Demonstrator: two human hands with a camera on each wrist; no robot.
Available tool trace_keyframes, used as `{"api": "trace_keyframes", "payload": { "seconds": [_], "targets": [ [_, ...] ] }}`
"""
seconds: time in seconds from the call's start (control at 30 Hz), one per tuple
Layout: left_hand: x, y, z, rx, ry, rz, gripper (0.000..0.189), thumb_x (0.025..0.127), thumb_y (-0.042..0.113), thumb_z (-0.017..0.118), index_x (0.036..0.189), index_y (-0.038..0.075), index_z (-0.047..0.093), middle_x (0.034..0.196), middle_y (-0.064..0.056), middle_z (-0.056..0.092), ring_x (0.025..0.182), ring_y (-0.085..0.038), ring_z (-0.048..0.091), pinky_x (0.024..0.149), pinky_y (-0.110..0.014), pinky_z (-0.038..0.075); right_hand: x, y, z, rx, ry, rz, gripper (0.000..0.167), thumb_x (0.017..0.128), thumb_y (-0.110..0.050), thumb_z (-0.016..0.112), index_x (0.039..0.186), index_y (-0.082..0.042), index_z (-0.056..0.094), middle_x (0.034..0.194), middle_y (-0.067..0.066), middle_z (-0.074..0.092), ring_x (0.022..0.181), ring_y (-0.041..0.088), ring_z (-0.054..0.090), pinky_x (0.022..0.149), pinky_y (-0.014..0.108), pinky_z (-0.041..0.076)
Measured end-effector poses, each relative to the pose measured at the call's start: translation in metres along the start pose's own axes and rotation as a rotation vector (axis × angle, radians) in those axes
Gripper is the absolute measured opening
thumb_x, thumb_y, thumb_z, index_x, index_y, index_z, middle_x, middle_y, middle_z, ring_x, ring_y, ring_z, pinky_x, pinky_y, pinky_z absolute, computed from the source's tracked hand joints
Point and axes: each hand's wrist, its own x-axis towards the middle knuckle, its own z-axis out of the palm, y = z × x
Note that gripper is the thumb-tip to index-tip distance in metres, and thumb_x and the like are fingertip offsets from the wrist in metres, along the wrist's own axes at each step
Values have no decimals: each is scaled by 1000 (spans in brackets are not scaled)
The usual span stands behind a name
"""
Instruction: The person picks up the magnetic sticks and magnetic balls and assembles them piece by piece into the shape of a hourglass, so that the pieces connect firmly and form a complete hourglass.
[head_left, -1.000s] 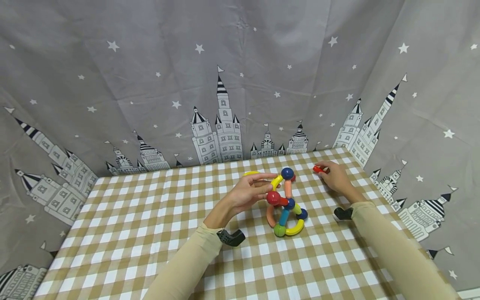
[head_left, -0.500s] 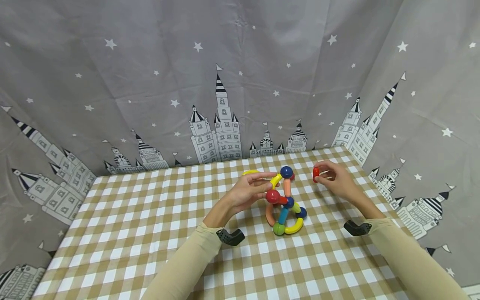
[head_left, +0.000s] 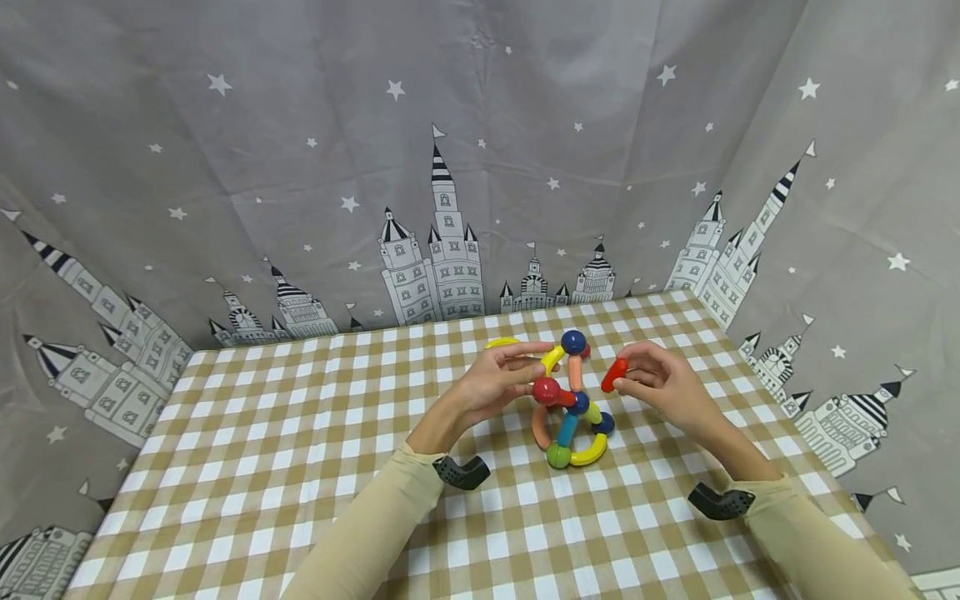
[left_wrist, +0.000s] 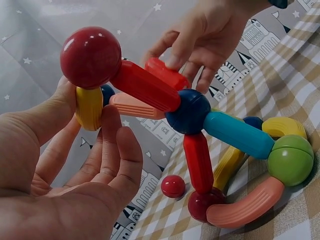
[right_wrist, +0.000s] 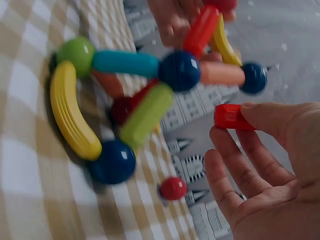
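Observation:
A toy structure of magnetic balls and sticks stands on the table. My left hand [head_left: 491, 383] pinches its upper curved yellow stick [left_wrist: 89, 107], between a red ball [left_wrist: 91, 57] and a dark blue ball [head_left: 573, 342]. To the right, my right hand [head_left: 671, 392] holds a short red stick [head_left: 614, 375] between thumb and fingers, tilted and apart from the structure. Lower down, a blue ball [right_wrist: 179, 71] joins red, teal, light green and salmon sticks. A green ball [head_left: 558, 455], another blue ball [right_wrist: 113, 161] and a curved yellow stick [right_wrist: 73, 110] form part of the base.
A loose red ball [right_wrist: 173, 188] lies on the checked tablecloth [head_left: 285, 467] behind the structure. Beyond my left hand lies another yellow piece [head_left: 501, 342], partly hidden. A grey curtain [head_left: 300, 167] with castles and stars hangs along the table's back edge.
My right hand has brought the red stick from the back right toward the structure, turning it from lying flat to a tilt. The left hand has kept its hold.

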Motion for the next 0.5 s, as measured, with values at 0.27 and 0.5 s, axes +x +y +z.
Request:
{"api": "trace_keyframes", "payload": {
  "seconds": [0.27,0.5],
  "targets": [
    [1,-1,-1,-9,1,2,43,102,-2,59,145,-2,54,143,-28,55,119,-26,64,96,-39,54,-11,-7,21,108,22,12,41,91,1,76,125,6,52,112,18,69,98,21,72,85,29,59],
    [0,-2,0,-20,4,-10,44,102,-2,59,145,-1,54,148,-34,46,121,-26,64,96,-38,54,-15,-2,32,137,24,-3,41,92,0,75,125,6,52,115,15,67,98,21,70,88,29,58]
  ]
}}
